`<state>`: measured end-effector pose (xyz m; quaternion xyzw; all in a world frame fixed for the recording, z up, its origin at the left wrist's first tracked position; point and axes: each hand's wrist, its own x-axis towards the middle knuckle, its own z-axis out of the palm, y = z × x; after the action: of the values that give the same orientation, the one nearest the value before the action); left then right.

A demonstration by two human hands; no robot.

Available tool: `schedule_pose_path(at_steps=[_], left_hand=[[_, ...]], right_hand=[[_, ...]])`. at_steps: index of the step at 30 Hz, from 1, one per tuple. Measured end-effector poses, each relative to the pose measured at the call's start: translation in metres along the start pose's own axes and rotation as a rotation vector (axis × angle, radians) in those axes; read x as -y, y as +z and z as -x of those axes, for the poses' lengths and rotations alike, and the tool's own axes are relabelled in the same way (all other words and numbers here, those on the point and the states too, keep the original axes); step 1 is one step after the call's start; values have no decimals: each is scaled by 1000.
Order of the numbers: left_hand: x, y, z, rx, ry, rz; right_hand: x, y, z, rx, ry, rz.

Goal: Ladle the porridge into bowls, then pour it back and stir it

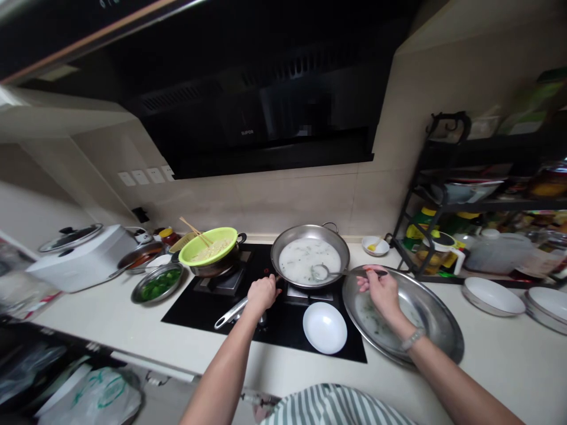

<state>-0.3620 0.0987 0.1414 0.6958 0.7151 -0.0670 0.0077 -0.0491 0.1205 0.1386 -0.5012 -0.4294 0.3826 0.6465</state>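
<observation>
The steel pan [310, 254], round, shiny and full of pale milky soup, sits far of both hands. Its long handle [230, 313] runs near-left, gripped by the closed left hand [262, 294]. The right hand [381, 289], nearer the bowl, pinches a metal ladle [330, 273] lying left-right, its scoop dipped in the soup.

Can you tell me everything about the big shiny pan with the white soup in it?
The round silver metal pan sits on the right burner of the black glass stove. It is wide and shallow, filled with milky white liquid that has small green bits in it. A small loop handle shows at its far rim. The left hand touches its near-left rim, by a long silver handle pointing toward the person. The right hand holds a metal ladle dipped in the liquid.
</observation>
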Motion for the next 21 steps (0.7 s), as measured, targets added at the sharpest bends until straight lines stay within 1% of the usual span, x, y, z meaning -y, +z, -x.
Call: schedule_pose_path(at_steps=[8, 21], left_hand=[[1, 2, -1, 1, 1, -4], [0, -1, 1, 15, -4, -25]], right_hand=[[1, -3, -4, -101, 44, -94], [1, -5, -3, -121, 68, -150]])
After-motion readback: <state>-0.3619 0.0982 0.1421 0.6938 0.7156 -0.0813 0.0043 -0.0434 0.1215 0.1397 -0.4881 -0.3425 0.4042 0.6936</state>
